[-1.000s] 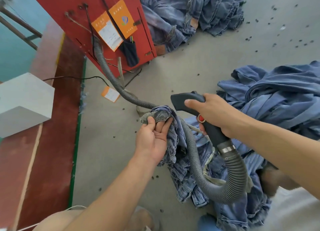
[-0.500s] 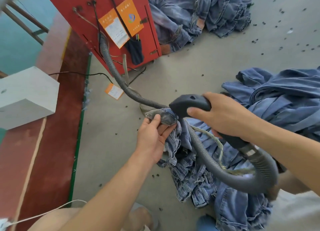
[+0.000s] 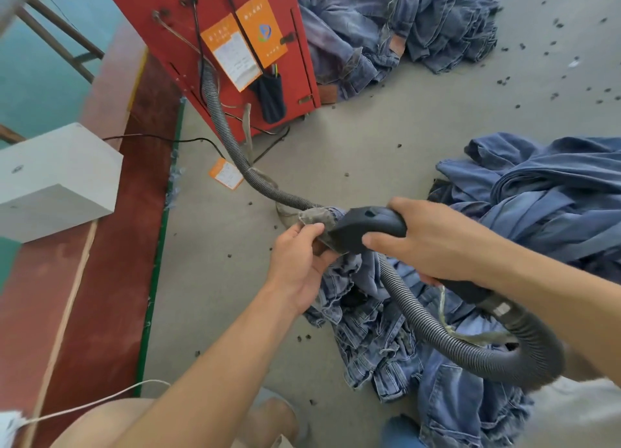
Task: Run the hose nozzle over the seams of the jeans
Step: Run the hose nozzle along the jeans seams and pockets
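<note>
A grey box sits at the far left, beside the red cabinet from which the ribbed hose runs down over the floor. The left hand pinches a bunched edge of the jeans, which are heaped on the floor. The right hand grips the hose nozzle, its mouth pressed to that held edge. More denim is piled at right.
</note>
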`<state>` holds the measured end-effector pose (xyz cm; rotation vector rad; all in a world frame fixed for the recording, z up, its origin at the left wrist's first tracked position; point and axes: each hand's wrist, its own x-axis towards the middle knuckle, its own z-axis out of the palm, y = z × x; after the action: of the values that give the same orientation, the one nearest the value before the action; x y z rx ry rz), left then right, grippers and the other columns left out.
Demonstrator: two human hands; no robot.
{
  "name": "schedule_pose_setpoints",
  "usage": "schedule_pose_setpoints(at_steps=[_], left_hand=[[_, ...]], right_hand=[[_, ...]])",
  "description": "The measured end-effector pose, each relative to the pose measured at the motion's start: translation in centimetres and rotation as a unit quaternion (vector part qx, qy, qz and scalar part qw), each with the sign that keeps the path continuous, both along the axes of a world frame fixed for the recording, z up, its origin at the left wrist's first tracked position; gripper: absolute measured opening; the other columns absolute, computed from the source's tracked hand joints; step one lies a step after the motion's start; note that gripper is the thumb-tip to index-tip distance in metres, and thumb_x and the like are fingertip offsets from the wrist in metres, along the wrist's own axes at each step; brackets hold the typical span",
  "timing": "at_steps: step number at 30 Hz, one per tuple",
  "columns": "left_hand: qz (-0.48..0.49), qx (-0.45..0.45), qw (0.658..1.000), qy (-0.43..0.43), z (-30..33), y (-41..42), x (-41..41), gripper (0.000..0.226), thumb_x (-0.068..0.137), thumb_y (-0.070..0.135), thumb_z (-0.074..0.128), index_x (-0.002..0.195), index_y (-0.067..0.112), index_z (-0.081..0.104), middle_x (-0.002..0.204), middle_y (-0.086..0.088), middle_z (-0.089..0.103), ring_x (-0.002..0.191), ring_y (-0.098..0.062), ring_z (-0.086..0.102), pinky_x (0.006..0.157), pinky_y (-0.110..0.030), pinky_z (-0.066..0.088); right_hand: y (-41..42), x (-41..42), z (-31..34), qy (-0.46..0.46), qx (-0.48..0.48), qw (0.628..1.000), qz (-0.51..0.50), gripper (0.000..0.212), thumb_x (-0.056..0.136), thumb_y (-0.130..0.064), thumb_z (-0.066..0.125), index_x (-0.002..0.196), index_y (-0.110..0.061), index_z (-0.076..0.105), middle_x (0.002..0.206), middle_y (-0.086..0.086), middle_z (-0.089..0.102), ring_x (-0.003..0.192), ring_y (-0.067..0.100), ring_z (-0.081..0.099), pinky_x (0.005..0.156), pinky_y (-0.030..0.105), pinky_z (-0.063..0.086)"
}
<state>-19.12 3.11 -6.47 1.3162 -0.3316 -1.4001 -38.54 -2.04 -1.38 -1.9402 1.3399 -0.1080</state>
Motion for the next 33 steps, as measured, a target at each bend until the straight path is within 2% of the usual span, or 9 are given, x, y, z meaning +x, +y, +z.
schedule_pose_setpoints(at_steps=[4,9,13,16,19,22,25,28,33], left_hand=[[-0.006,-0.006,0.999,0.044,-0.1,0.4,-0.6,0.022,0.103,-0.003,0.039,0.103,0.002,0.061,0.088,-0.018,0.073,0.077,-0.026,0.072,0.072,-0.039,0.064],[-0.011,-0.005,0.998,0.056,0.1,0.4,-0.5,0.035,0.112,0.023,0.040,0.123,-0.003,0.060,0.114,-0.027,0.071,0.097,-0.032,0.073,0.084,-0.047,0.063],[0.003,-0.023,0.998,0.050,0.1,0.1,-0.5,0.032,0.114,0.023,0.033,0.126,-0.001,0.050,0.121,-0.029,0.069,0.101,-0.035,0.073,0.082,-0.045,0.063],[0.004,-0.024,0.998,0.049,-0.2,0.1,-0.5,0.028,0.115,0.022,0.030,0.124,0.003,0.049,0.123,-0.028,0.070,0.106,-0.035,0.073,0.090,-0.047,0.062],[-0.018,-0.030,0.999,0.039,-0.1,0.3,-0.8,0.028,0.115,0.021,0.030,0.121,0.005,0.051,0.119,-0.025,0.072,0.101,-0.033,0.074,0.084,-0.043,0.062],[-0.021,-0.032,0.999,0.038,-0.3,0.2,-0.6,0.028,0.115,0.019,0.028,0.120,0.006,0.053,0.119,-0.023,0.072,0.101,-0.032,0.075,0.082,-0.042,0.063],[-0.035,-0.022,0.999,0.025,-0.3,0.2,-0.5,0.029,0.114,0.017,0.027,0.126,0.008,0.052,0.116,-0.022,0.074,0.100,-0.032,0.075,0.083,-0.043,0.063],[-0.056,-0.005,0.998,0.022,-0.3,0.5,-0.9,0.034,0.114,0.015,0.027,0.136,0.005,0.051,0.119,-0.022,0.073,0.102,-0.033,0.074,0.085,-0.044,0.063],[-0.043,0.011,0.999,0.002,-0.2,0.4,-0.8,0.032,0.113,0.012,0.034,0.130,0.004,0.060,0.120,-0.020,0.073,0.104,-0.032,0.073,0.083,-0.042,0.063]], right_hand=[[-1.5,1.1,-0.3,0.011,-0.024,0.998,-0.064,0.033,0.099,-0.051,0.059,0.103,-0.018,0.054,0.081,0.005,0.067,0.057,0.021,0.066,0.053,0.032,0.050],[-1.1,-0.7,0.6,0.009,-0.033,0.999,-0.033,0.031,0.095,-0.056,0.060,0.094,-0.026,0.053,0.070,0.000,0.065,0.040,0.008,0.061,0.039,0.027,0.047],[-0.2,0.1,0.5,0.063,-0.040,0.997,0.035,0.032,0.095,-0.059,0.058,0.097,-0.028,0.054,0.076,-0.003,0.065,0.051,0.009,0.059,0.051,0.030,0.047],[-1.4,0.9,0.5,0.051,-0.049,0.997,-0.014,0.036,0.099,-0.054,0.057,0.107,-0.018,0.056,0.083,0.002,0.063,0.061,0.018,0.062,0.063,0.038,0.055],[-2.2,0.0,1.2,0.034,-0.049,0.997,-0.049,0.035,0.099,-0.053,0.059,0.103,-0.019,0.055,0.075,0.002,0.064,0.048,0.016,0.064,0.050,0.031,0.053],[-1.5,-1.6,1.5,0.004,-0.026,1.000,-0.005,0.030,0.093,-0.056,0.063,0.090,-0.027,0.056,0.056,-0.006,0.062,0.035,0.011,0.059,0.035,0.021,0.041],[-1.0,-1.2,1.3,0.034,-0.025,0.998,0.048,0.030,0.091,-0.059,0.063,0.087,-0.032,0.053,0.061,-0.004,0.063,0.038,0.009,0.058,0.037,0.022,0.042],[-1.9,0.0,0.7,0.052,-0.057,0.997,0.011,0.032,0.096,-0.056,0.061,0.092,-0.025,0.054,0.071,-0.001,0.064,0.039,0.010,0.059,0.041,0.025,0.042],[-2.8,-1.6,1.8,-0.025,-0.005,0.998,-0.052,0.029,0.093,-0.052,0.066,0.091,-0.025,0.057,0.049,-0.003,0.060,0.038,0.021,0.063,0.035,0.025,0.045]])
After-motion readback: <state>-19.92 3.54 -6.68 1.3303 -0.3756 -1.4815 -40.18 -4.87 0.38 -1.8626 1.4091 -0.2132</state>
